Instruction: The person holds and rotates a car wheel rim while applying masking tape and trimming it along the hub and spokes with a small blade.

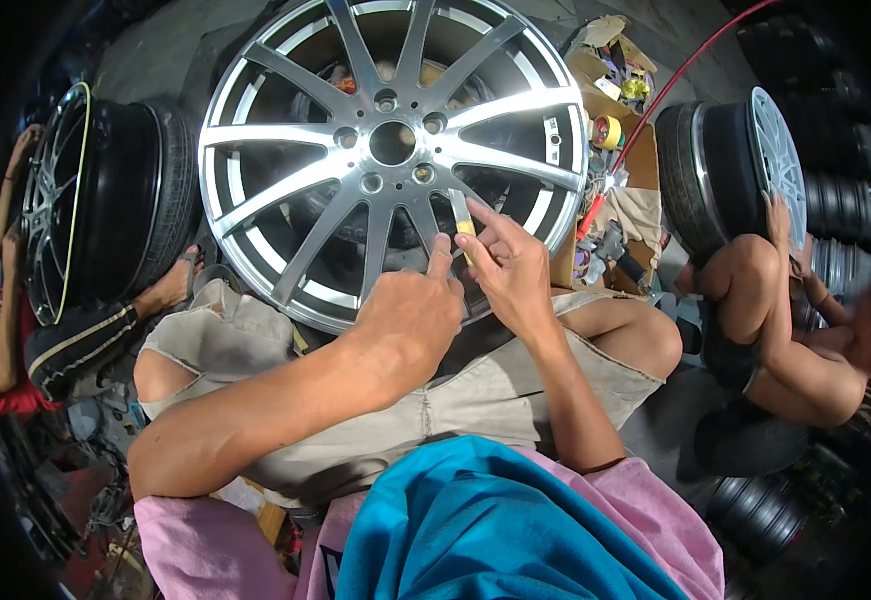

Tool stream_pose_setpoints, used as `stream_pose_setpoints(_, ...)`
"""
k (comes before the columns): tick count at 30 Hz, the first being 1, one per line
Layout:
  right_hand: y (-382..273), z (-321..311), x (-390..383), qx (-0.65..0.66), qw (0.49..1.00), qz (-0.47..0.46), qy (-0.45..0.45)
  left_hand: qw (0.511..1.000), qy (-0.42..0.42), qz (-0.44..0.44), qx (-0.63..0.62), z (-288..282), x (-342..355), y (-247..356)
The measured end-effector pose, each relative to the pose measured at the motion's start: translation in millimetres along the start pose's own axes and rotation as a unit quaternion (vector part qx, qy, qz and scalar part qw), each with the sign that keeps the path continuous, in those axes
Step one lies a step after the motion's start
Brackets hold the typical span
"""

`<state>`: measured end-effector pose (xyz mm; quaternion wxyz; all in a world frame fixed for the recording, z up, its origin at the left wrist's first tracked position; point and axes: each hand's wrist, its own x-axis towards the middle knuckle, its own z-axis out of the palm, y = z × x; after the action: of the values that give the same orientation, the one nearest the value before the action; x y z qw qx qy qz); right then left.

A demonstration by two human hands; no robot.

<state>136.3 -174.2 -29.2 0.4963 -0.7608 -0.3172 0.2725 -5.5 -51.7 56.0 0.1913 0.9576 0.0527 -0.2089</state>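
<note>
A silver multi-spoke wheel rim (392, 185) faces up in front of me, its lower edge by my knees. My right hand (517, 275) pinches a small flat tool (465, 228) with a yellow body and a silver, blade-like end. That end lies over a lower right spoke, just below the hub. Beside it, my left hand (410, 310) is over the lower spokes, its index finger pointing up along a spoke and the other fingers curled. Whatever those curled fingers may hold is hidden.
An open cardboard box (638, 160) holds a yellow tape roll (607, 132) and assorted items, right of the rim. A red hose (655, 105) runs past it. People work on wheels at the left (60, 205) and right (777, 165). Dark rims (835, 205) stand at the far right.
</note>
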Motion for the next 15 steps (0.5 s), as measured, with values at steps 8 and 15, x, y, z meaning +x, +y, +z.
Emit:
stream_pose_setpoints(8, -9, -17, -38, 0.163, 0.975, 0.147, 0.045, 0.986, 0.126, -0.023, -0.103, -12, 16, -46)
stream_pose_setpoints(15, 30, -56, -78, 0.267, 0.951, 0.095, 0.123, 0.958, 0.242, -0.139, -0.066, -107, 8, -120)
